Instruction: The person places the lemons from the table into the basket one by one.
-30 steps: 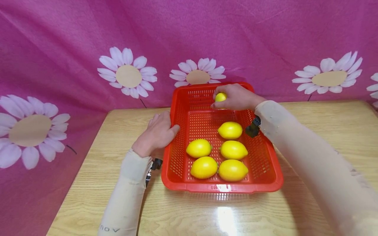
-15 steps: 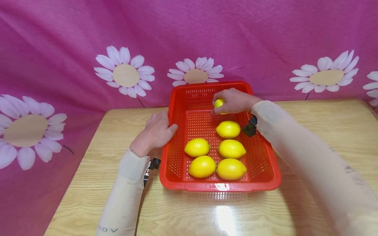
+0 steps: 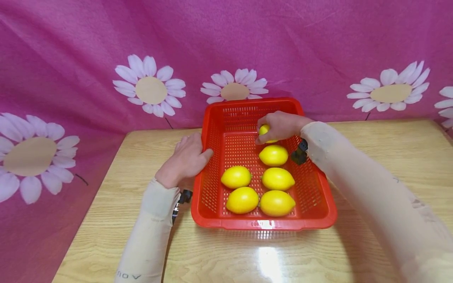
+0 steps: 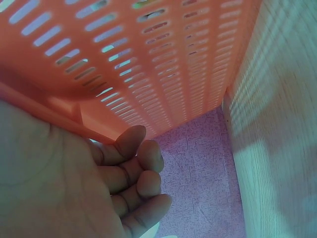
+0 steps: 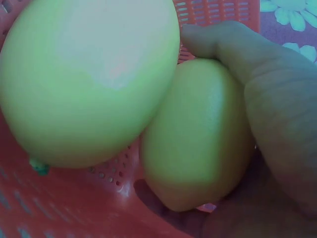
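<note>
A red plastic basket (image 3: 263, 224) with perforated walls holds several yellow lemons. My right hand (image 3: 281, 125) grips a lemon (image 3: 264, 129) near the basket's far right corner, just behind another lemon (image 3: 273, 155). In the right wrist view, the held lemon (image 5: 198, 134) sits between thumb and fingers, close beside a larger-looking lemon (image 5: 89, 79). My left hand (image 3: 185, 159) holds the basket's left rim, its thumb over the top. From the left wrist, its curled fingers (image 4: 148, 183) show outside the wall, under the rim; the thumb is hidden there.
Two lemons, a rear one (image 3: 236, 177) and a front one (image 3: 242, 200), lie at the basket's left; others line its right side. The basket stands on a wooden table (image 3: 226, 255). Behind hangs a pink cloth (image 3: 301, 47) with white flowers.
My right hand has brought its lemon down and toward me, from near the far wall to close behind the right row. My left hand has stayed at the rim; the view shifted slightly.
</note>
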Demonstrator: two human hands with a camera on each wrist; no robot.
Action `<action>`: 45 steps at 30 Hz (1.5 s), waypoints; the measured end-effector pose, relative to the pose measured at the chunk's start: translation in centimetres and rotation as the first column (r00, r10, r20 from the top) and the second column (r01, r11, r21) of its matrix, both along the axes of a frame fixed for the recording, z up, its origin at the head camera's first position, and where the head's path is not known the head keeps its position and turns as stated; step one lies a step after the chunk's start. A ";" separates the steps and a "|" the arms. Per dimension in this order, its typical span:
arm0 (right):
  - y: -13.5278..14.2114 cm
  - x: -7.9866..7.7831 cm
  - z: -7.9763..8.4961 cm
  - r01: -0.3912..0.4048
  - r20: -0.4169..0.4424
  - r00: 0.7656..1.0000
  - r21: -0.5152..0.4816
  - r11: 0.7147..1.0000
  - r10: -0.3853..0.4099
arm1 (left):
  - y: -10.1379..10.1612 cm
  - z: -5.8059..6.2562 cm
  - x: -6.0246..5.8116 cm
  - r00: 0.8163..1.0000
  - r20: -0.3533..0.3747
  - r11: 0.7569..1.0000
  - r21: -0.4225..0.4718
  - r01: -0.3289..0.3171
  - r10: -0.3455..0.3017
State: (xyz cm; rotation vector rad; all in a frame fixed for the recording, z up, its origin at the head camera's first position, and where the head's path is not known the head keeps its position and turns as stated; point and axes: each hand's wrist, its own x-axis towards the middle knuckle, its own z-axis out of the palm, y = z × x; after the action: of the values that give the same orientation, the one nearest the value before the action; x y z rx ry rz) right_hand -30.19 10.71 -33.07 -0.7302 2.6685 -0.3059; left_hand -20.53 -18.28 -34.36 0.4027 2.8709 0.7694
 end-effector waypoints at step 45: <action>-0.1 0.0 -0.1 -0.039 0.125 0.992 0.090 0.995 0.027 | -0.1 -0.1 -0.3 1.000 -0.009 0.999 -0.037 0.001 -0.001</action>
State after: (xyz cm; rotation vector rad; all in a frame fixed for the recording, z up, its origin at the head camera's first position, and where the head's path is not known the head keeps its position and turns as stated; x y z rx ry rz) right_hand -30.18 10.61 -33.20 -0.7025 2.5325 -0.2105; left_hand -20.80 -18.36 -34.44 0.4040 2.8884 0.7146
